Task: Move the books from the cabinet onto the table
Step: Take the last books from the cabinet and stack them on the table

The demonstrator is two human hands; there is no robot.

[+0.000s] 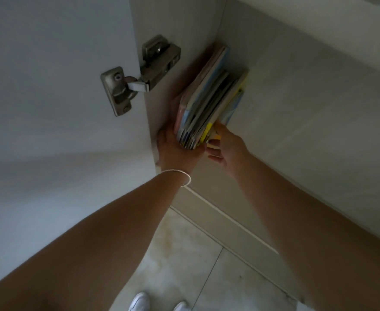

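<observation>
Head view, looking down into an open pale wood-grain cabinet (296,97). A row of thin, soft-covered books in pink, blue, grey and yellow (207,97) stands upright on the cabinet shelf, leaning against the left inner wall near the back corner. The left hand (175,151), wearing a thin silver bangle (180,176) at the wrist, lies with its palm against the near ends of the books, fingers reaching along the pink outer cover; it presses rather than visibly curls round them. The right hand (227,147) meets the yellow-edged side of the row, its fingers loosely bent against the covers; whether they have closed on the books cannot be told. The books remain in the cabinet; no table is in view.

Risk, as judged: the books are slim and unbound to one another, so uneven squeeze from the two hands could let middle volumes slip out and drop to the tiled floor (184,254). The white door (50,86) with its metal hinge (137,75) stands just beside the left hand and could catch the wrist on withdrawal.
</observation>
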